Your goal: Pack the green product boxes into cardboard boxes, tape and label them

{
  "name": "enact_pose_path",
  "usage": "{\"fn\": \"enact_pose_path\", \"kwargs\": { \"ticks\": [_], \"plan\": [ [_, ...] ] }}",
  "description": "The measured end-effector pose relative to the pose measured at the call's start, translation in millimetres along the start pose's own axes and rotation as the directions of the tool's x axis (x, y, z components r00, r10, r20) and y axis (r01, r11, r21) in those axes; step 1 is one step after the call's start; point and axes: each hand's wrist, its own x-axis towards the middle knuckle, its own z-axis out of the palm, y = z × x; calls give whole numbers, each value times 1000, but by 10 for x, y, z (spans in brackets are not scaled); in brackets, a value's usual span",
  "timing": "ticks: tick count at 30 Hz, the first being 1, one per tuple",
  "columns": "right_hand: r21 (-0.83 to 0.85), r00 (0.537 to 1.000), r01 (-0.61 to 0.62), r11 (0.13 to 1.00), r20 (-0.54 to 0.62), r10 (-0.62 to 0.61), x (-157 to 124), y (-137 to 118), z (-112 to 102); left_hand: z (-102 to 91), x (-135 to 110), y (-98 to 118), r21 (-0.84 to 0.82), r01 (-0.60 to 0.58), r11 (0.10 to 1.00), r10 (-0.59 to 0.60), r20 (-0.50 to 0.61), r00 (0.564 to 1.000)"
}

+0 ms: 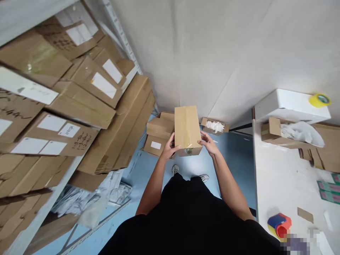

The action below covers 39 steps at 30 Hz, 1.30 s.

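A taped cardboard box (186, 124) is held out in front of my body, above the blue floor. My left hand (170, 146) grips its left side near the front, thumb on the top edge. On the opposite side my right hand (209, 143) presses against the near right corner. Clear tape runs down the middle of the top and over the near end. Behind the held box, an opened cardboard box (156, 136) with a white label rests on the floor, partly hidden. The undersides of my fingers are out of sight.
Shelving on the left is packed with labelled cardboard boxes (87, 79). A white table (276, 166) on the right bears a yellow tape roll (320, 100), a tape dispenser (280, 225) and an open carton (271, 131). A small carton (221, 129) with white stuffing lies by the wall.
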Motion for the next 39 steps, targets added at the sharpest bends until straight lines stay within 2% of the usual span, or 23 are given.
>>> {"fn": "enact_pose_path", "kwargs": {
  "ticks": [4, 7, 11, 14, 16, 18, 20, 23, 27, 32, 35, 39],
  "plan": [
    [-47, 995, -32, 998, 90, 36, 225, 126, 641, -570, -265, -64, -30, 24, 999, -27, -114, 993],
    [-74, 992, -7, 997, 124, 16, 393, 104, 933, -809, -281, -107, -52, 8, 999, -17, -165, 986],
    [-117, 981, 106, 988, 175, -84, 839, -169, 1165, -949, 63, -36, -136, -72, 988, 45, -193, 980],
    [-178, 976, 168, 970, 171, -138, 1356, -441, 1358, -1066, 461, 162, -196, -8, 981, -38, -230, 972],
    [-205, 986, 161, 965, 81, -147, 1682, -578, 1489, -1186, 662, 311, -175, 67, 982, -121, -321, 939],
    [-202, 982, 184, 962, -10, -190, 1903, -654, 1580, -1320, 753, 416, -90, 49, 995, -82, -416, 906],
    [-189, 971, 225, 956, -32, -235, 1982, -674, 1612, -1430, 744, 451, 23, -15, 1000, 24, -467, 884],
    [-186, 966, 256, 949, 13, -258, 1884, -646, 1571, -1488, 661, 412, 116, -63, 991, 113, -498, 860],
    [-178, 972, 233, 956, 50, -228, 1616, -611, 1458, -1377, 652, 397, 113, -45, 993, 97, -518, 850],
    [-141, 960, 279, 950, 34, -277, 1323, -654, 1201, -1045, 801, 533, 164, -60, 985, 134, -490, 861],
    [-174, 949, 307, 936, -18, -315, 1126, -723, 883, -705, 934, 606, 223, -100, 970, 186, -411, 893],
    [-181, 936, 308, 934, -116, -331, 824, -792, 262, -43, 1165, 641, 269, -120, 956, 204, -310, 929]
  ]
}}
